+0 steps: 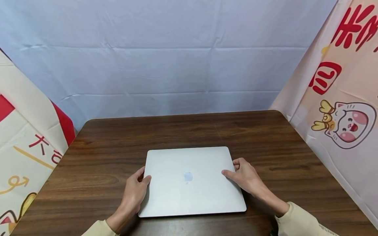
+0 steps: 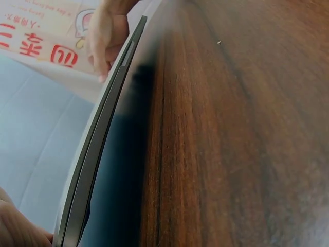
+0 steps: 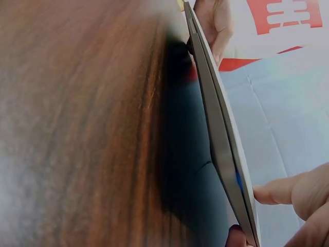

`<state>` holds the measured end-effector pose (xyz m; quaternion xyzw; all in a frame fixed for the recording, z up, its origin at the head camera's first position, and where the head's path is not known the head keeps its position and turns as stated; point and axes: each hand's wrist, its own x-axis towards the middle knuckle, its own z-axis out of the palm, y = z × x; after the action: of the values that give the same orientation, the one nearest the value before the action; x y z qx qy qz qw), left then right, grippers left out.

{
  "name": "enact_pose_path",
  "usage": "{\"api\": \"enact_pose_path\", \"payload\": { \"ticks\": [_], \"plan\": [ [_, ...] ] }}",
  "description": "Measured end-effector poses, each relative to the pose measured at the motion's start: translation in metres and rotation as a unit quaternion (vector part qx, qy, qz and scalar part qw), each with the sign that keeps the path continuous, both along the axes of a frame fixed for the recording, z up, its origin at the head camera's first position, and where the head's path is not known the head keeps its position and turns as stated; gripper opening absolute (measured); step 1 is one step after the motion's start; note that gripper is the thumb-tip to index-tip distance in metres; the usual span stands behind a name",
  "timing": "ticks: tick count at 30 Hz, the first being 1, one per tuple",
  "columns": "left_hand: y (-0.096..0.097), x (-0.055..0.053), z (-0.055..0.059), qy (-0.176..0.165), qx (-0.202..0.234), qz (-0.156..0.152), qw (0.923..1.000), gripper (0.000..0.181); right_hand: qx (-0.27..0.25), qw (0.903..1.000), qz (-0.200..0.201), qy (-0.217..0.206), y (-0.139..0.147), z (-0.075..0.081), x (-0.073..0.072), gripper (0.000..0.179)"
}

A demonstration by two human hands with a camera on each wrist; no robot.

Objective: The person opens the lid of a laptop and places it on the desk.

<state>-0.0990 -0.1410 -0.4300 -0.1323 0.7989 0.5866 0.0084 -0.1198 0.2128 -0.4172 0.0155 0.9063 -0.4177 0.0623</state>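
Observation:
A closed silver laptop [image 1: 192,200] with an apple logo on its lid lies flat between both hands, its lid facing up. My left hand [image 1: 134,191] grips its left side, thumb on the lid and fingers at the edge. On the opposite side my right hand [image 1: 246,176] holds the laptop, the thumb over the lid. The right wrist view shows the laptop's edge [image 3: 213,118] with a fingertip [image 3: 237,237] beneath it. In the left wrist view the laptop's thin side [image 2: 97,139] stands apart from the tabletop, above a dark reflection.
The dark wood-grain table [image 1: 183,131] has rounded far corners. Behind it hangs a creased pale cloth [image 1: 165,65]. Printed banners with red characters and cartoon figures hang at the left [image 1: 26,137] and right [image 1: 330,131].

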Motion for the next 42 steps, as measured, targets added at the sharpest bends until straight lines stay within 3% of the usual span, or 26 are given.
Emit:
{"api": "enact_pose_path", "payload": {
  "ticks": [10, 24, 34, 42],
  "plan": [
    [0.0007, 0.0007, 0.0006, -0.001, -0.019, -0.014, 0.9997, 0.052, 0.016, 0.9998, 0.0, -0.014, 0.0021, -0.0009, 0.0023, 0.061],
    [-0.0023, 0.0002, 0.0024, 0.003, -0.067, -0.066, 0.9956, 0.052, 0.041, 0.999, 0.008, -0.016, 0.0039, -0.0009, 0.0004, 0.054],
    [-0.0038, -0.0014, 0.0002, 0.038, -0.167, -0.078, 0.9822, 0.049, 0.074, 0.9969, 0.023, -0.012, 0.0054, 0.0024, -0.0005, 0.054],
    [-0.0068, -0.0035, 0.0037, 0.042, -0.199, -0.103, 0.9736, 0.046, 0.094, 0.9949, 0.035, -0.016, 0.0047, 0.0042, -0.0019, 0.052]
  ]
}}
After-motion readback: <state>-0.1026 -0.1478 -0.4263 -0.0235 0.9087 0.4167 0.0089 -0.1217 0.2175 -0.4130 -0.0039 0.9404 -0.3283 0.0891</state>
